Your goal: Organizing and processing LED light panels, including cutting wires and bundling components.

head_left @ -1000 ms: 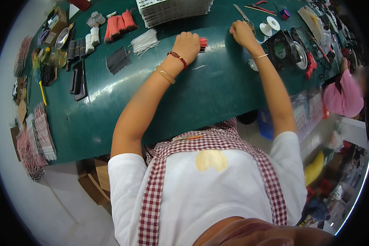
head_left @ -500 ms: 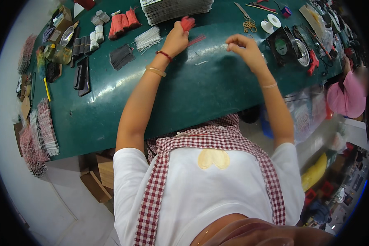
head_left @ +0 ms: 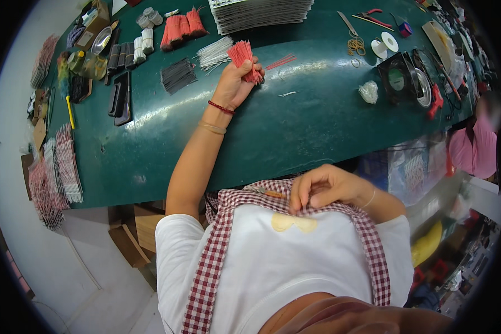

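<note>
My left hand (head_left: 238, 83) is closed around a bundle of short red wires (head_left: 242, 54), held up over the green table. Just right of it, a few loose red wires (head_left: 281, 61) lie on the tabletop. Behind it is a pile of white wires (head_left: 215, 52), with a pile of black wires (head_left: 178, 75) to the left. My right hand (head_left: 331, 189) is at my chest, by the top edge of the checked apron (head_left: 234, 196). Its fingers are bent and drawn together; whatever they may hold is too small or hidden. A thin orange item (head_left: 273, 193) shows at the apron beside it.
Tied red bundles (head_left: 182, 26) and a stack of pale sheets (head_left: 261, 15) stand at the back of the green table (head_left: 250, 133). Scissors (head_left: 352, 34), a white spool (head_left: 384, 44) and a black fan-like device (head_left: 398, 78) are on the right. Dark cases (head_left: 120, 99) lie left.
My left hand now holds the red bundle upright, with fewer loose wires beside it. My right hand has moved from above the table down to my apron. The view has shifted slightly.
</note>
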Action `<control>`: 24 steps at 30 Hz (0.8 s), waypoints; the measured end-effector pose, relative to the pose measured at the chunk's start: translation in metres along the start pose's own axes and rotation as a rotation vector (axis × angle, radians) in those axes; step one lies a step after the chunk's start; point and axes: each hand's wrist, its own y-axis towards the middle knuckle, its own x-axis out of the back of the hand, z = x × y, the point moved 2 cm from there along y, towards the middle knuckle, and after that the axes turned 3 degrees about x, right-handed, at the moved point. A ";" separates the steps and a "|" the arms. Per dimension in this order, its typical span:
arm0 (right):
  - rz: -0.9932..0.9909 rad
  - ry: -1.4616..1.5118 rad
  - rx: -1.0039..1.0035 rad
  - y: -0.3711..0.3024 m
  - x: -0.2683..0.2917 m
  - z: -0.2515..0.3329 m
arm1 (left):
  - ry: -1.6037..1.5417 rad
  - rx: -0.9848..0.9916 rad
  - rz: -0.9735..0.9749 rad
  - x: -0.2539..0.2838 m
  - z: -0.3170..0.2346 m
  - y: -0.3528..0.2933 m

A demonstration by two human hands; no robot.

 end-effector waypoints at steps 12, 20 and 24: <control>-0.681 -1.598 0.333 0.171 0.133 0.069 | 0.441 -0.049 0.066 -0.020 -0.005 -0.033; -0.566 -1.201 0.733 0.186 0.109 0.022 | 1.203 -0.390 -0.001 0.000 0.002 -0.062; -0.606 -1.328 0.828 0.180 0.108 0.021 | 1.151 -0.276 0.037 -0.013 -0.001 -0.058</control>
